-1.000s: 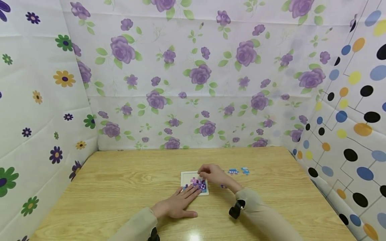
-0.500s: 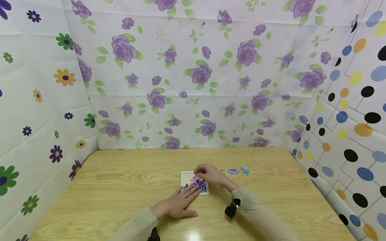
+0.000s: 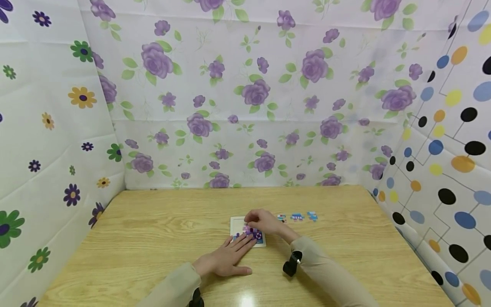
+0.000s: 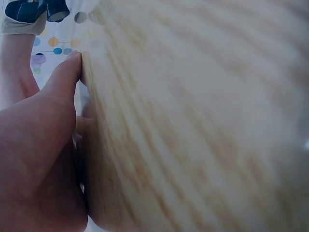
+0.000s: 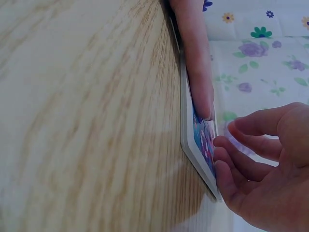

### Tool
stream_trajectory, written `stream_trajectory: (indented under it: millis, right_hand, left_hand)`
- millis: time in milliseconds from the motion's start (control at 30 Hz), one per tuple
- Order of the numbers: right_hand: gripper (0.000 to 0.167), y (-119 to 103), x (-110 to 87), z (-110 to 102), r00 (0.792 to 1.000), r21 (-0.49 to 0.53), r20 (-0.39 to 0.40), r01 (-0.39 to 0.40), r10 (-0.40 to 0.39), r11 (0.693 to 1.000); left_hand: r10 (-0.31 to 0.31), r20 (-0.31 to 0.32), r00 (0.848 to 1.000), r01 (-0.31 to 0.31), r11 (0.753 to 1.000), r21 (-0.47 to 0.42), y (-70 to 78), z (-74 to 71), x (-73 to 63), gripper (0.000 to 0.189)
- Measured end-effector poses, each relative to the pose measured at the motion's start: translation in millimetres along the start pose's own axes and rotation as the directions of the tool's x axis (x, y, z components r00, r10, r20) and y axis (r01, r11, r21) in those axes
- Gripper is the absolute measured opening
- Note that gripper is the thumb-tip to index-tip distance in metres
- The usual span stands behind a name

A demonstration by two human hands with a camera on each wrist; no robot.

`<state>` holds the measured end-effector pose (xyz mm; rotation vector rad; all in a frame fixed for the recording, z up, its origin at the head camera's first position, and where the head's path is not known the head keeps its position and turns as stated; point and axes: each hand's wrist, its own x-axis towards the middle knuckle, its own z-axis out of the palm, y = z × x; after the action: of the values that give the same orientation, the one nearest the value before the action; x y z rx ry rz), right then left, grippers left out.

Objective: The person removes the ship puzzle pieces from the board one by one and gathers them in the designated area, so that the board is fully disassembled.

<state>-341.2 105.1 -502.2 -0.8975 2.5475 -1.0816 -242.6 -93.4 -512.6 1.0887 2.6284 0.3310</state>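
A small white-framed jigsaw puzzle board (image 3: 236, 220) lies on the table, its lower part filled with purple, pink and blue pieces (image 3: 251, 230). My left hand (image 3: 227, 258) is spread flat, its fingertips over the board's lower edge and its thumb out on the table. Over the upper right of the board is my right hand (image 3: 264, 222), fingers bent and thumb close to the index finger. In the right wrist view the right hand (image 5: 270, 164) hovers at the board (image 5: 205, 140), with the left fingers lying along it. I cannot tell whether a piece sits between the right fingertips.
To the right of the board lie several loose puzzle pieces, including a blue one with white (image 3: 297, 217) and a light blue one (image 3: 312, 215). The wooden table (image 3: 165, 230) is enclosed by printed cloth at the back and both sides.
My right hand has moved left across the board, uncovering a loose piece beside its wrist. My left hand stays in place on the board.
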Motion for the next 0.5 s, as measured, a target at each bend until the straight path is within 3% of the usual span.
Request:
stream_trajectory:
  millis: [500]
  right_hand:
    - [0.015,-3.5,3.1,6.1,1.000,0.034,0.030,-0.003,0.002,0.999]
  left_hand:
    - [-0.019,0.025,1.000,0.019,1.000,-0.001,0.5,-1.8,1.3,0.082]
